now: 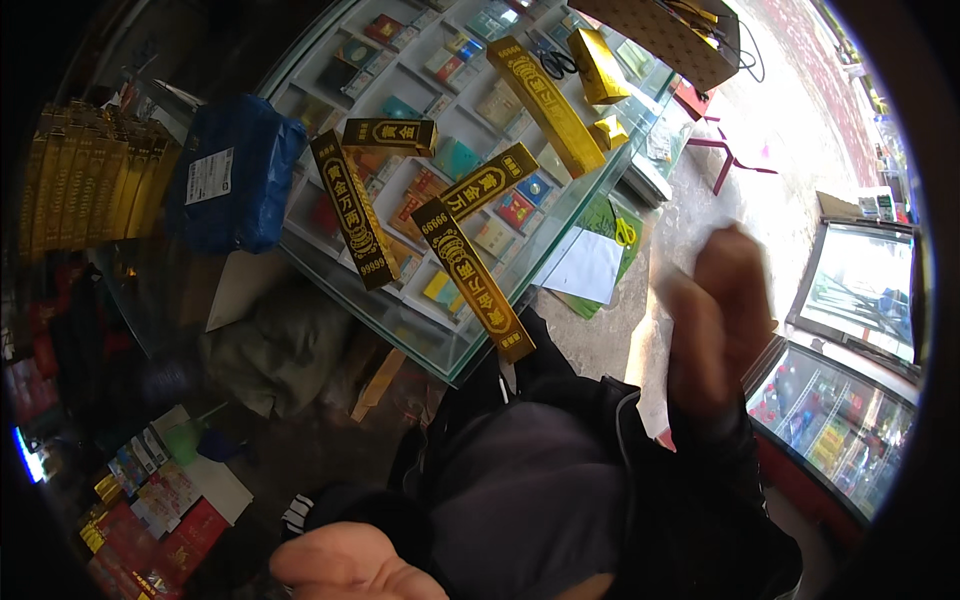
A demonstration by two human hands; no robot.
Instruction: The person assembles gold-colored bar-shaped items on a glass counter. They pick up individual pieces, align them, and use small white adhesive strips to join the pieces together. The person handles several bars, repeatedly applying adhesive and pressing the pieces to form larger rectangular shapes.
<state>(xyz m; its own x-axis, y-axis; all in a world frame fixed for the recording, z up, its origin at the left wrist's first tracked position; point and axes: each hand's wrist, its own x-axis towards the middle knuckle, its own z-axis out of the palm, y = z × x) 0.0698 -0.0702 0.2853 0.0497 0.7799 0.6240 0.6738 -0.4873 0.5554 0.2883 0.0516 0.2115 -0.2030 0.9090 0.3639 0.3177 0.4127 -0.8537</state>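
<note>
My right hand (715, 325) is raised to the right of the glass counter, smeared by motion, so its fingers do not read clearly. Low in the view, my left hand (350, 560) shows its palm side beside my dark jacket; the lower edge cuts off its fingers. Neither hand visibly touches anything. Long gold-and-black boxes lie on the glass display counter (425, 350): one slanted box (354, 210) at left, one near box (473, 282) reaching the counter's front edge, and one box (488, 180) touching its far end. A shorter box (390, 136) and a long gold box (545, 105) lie farther back.
A blue wrapped package (238, 175) sits left of the boxes, beside stacked gold boxes (90, 180). Black scissors (556, 64) and a patterned box (665, 35) are at the back. Yellow scissors (625, 232) lie near white paper (582, 264). A glass-topped case (835, 420) stands right.
</note>
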